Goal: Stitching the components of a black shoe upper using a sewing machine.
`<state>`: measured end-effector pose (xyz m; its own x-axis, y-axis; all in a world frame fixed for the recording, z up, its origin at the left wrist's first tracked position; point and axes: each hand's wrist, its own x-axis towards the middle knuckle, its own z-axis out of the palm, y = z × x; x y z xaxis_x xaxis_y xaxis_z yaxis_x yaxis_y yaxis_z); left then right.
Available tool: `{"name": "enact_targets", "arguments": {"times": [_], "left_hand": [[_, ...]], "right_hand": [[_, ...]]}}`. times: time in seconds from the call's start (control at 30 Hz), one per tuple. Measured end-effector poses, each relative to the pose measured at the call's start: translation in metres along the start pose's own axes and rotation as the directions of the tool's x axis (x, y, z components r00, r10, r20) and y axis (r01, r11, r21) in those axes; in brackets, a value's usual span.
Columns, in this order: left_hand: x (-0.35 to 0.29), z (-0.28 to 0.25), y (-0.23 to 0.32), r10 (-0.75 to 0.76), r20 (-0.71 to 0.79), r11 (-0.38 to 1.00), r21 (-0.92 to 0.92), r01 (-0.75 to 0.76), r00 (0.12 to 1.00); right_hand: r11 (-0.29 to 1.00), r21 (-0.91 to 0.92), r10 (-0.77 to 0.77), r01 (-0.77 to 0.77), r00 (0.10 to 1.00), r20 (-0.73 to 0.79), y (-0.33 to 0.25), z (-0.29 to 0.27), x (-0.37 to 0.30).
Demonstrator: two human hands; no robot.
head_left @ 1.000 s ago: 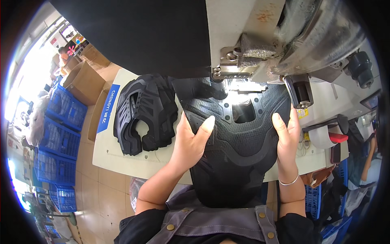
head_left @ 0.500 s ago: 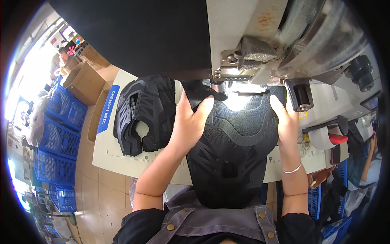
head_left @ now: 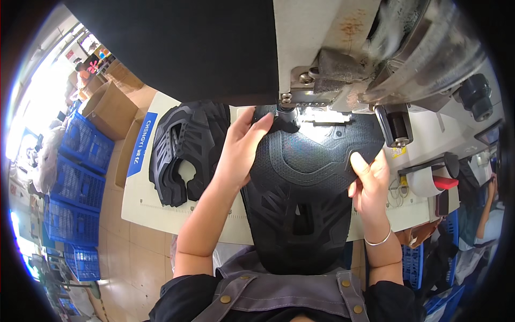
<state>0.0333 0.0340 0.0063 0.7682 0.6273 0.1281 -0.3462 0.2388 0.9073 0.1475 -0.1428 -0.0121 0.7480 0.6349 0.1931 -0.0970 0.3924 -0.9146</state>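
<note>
A large black moulded protector panel (head_left: 306,161), with a padded pattern and a slot in its lower middle, lies under the sewing machine head (head_left: 327,59). Its lower end hangs over the table edge toward my body. My left hand (head_left: 244,145) is closed on the panel's upper left edge, thumb on top and the other fingers partly hidden. On the right edge, lower down, my right hand (head_left: 371,182) grips the panel between thumb and bent fingers. The machine's lamp lights the panel's top, where the needle area is partly hidden.
Left on the pale table (head_left: 137,201) lies a stack of similar black moulded pieces (head_left: 188,147). Blue crates (head_left: 75,182) and cardboard boxes (head_left: 110,110) stand beyond it. A red item (head_left: 445,183) and small scissors (head_left: 398,190) are at right; another person's arm (head_left: 485,209) shows farther right.
The panel has turned and shifted slightly under the machine. My left hand has moved a little left; my right hand has come down along the right edge, its fingers now more curled.
</note>
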Motion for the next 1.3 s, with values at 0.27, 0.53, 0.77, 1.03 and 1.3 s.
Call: {"name": "enact_targets", "arguments": {"times": [0.27,0.53,0.77,1.03,1.3], "left_hand": [[-0.078,0.015,-0.036,-0.123,-0.045,0.980,-0.166,0.114,0.991],[-0.085,0.045,-0.045,-0.181,-0.207,0.940,-0.324,0.108,0.961],[-0.059,0.043,-0.041,-0.112,-0.293,0.984,-0.167,0.064,0.949],[-0.054,0.045,-0.036,-0.110,-0.283,0.975,-0.215,0.049,0.953],[-0.047,0.038,-0.033,-0.007,-0.236,0.962,-0.267,-0.058,0.972]], "right_hand": [[0.995,0.094,0.039,-0.043,0.998,0.041,0.008,0.001,-0.020],[0.998,0.016,0.055,-0.057,0.991,0.126,0.008,0.004,-0.038],[0.952,-0.306,0.207,-0.024,0.788,0.580,-0.050,-0.030,-0.041],[0.942,-0.312,0.198,-0.123,0.955,0.221,-0.009,-0.050,0.043],[0.984,-0.178,0.014,0.023,0.979,0.204,-0.021,-0.036,0.040]]}}
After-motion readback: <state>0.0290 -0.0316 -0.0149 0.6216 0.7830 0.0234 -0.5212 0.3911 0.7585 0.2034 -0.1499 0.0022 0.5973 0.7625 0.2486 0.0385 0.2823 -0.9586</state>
